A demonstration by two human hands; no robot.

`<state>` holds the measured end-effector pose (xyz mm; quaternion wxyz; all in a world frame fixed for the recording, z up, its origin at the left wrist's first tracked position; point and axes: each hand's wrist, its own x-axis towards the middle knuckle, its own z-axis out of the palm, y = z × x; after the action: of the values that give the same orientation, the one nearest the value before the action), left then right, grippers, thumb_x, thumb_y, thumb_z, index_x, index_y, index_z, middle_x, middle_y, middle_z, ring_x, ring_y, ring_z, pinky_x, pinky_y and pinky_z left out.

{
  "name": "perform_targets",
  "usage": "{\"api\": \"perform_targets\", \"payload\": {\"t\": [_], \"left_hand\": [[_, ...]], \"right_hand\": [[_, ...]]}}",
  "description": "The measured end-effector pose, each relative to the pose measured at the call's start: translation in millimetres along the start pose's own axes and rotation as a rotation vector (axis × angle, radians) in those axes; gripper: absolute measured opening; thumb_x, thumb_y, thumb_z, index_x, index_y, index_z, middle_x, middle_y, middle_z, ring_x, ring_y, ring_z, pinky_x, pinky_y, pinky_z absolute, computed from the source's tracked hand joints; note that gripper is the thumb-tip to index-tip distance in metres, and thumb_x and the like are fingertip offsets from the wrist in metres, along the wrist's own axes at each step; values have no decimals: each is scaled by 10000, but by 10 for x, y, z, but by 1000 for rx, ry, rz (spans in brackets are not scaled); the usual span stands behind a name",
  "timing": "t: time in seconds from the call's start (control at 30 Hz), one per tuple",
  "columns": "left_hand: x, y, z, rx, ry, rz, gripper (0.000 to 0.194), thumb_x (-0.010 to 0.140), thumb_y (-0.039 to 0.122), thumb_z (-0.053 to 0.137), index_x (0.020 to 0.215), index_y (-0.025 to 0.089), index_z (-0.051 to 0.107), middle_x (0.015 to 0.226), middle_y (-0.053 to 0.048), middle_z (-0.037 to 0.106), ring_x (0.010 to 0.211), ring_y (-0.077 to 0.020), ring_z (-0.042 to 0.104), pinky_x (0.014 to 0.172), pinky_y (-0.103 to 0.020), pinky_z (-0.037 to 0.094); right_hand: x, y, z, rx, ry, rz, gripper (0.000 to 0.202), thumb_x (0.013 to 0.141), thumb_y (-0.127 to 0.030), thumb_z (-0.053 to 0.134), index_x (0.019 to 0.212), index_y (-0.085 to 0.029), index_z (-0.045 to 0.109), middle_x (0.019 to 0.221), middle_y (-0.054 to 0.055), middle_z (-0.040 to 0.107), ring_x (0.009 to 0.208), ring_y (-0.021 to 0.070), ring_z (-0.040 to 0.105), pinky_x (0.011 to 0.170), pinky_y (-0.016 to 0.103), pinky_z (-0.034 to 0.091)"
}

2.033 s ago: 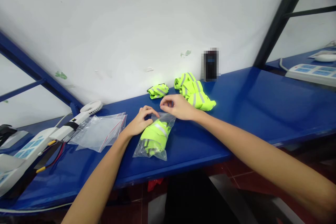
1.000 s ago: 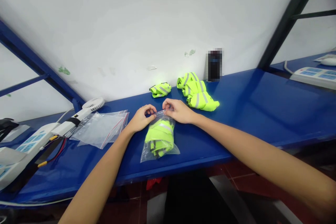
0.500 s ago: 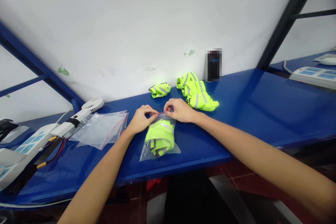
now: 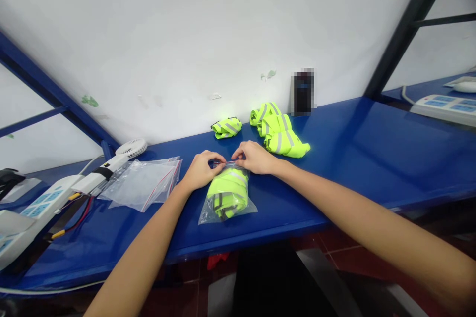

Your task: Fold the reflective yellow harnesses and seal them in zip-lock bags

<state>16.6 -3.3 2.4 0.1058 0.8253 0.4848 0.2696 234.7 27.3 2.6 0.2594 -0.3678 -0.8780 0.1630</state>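
A clear zip bag point(image 4: 243, 206) lies on the blue table in front of me, its zip edge pointing away. Inside is a rolled neon-yellow reflective vest point(image 4: 230, 188) with grey stripes. My left hand point(image 4: 204, 169) pinches the left part of the zip edge between thumb and finger. My right hand point(image 4: 253, 157) pinches the same edge further right, fingertips close to the left ones. Beyond the hands sit a small rolled yellow bundle point(image 4: 226, 128) and, to its right, several rolled yellow vests point(image 4: 280, 131).
Flat clear zip bags point(image 4: 143, 183) lie left, by a white fan point(image 4: 132, 148) and a power strip point(image 4: 48, 203). A pixelated dark object point(image 4: 303, 93) leans on the wall. Blue frame posts point(image 4: 405, 34) rise at both sides. The table's front edge point(image 4: 260, 235) is near.
Both hands keep their pinch on the zip edge. The bag's near end has shifted slightly away from me, and the zip edge has dipped a little.
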Motion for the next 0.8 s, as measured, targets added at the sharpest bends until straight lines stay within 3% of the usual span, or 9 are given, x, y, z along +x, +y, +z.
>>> {"api": "perform_targets", "payload": {"t": [0.37, 0.5, 0.67, 0.8], "left_hand": [[27, 43, -34, 201, -114, 69, 213, 873, 296, 547, 932, 225, 738, 985, -40, 735, 904, -218, 615, 855, -363, 446], [34, 27, 0, 244, -120, 47, 273, 881, 323, 542, 1052, 218, 728, 949, -76, 681, 887, -234, 596, 824, -369, 446], [20, 8, 33, 177, -63, 8, 221, 865, 329, 568, 942, 227, 748, 872, -67, 621, 867, -230, 568, 838, -380, 448], [12, 13, 37, 26, -20, -14, 198, 848, 342, 596, 891, 207, 735, 913, -67, 660, 880, -221, 595, 848, -371, 462]], "right_hand": [[-16, -19, 0, 91, -60, 65, 135, 760, -108, 627, 822, -175, 727, 789, 16, 724, 704, 129, 624, 660, 211, 420], [-20, -34, 9, 127, -56, 83, 151, 740, -71, 610, 792, -167, 714, 751, 14, 714, 681, 128, 621, 640, 213, 421], [-18, -51, 31, 147, -11, 122, 157, 717, -55, 599, 766, -159, 705, 728, 17, 707, 661, 125, 619, 610, 207, 422], [-14, -60, 25, 177, 19, 120, 170, 703, -52, 599, 787, -151, 709, 734, 19, 710, 660, 122, 621, 605, 200, 426]]}}
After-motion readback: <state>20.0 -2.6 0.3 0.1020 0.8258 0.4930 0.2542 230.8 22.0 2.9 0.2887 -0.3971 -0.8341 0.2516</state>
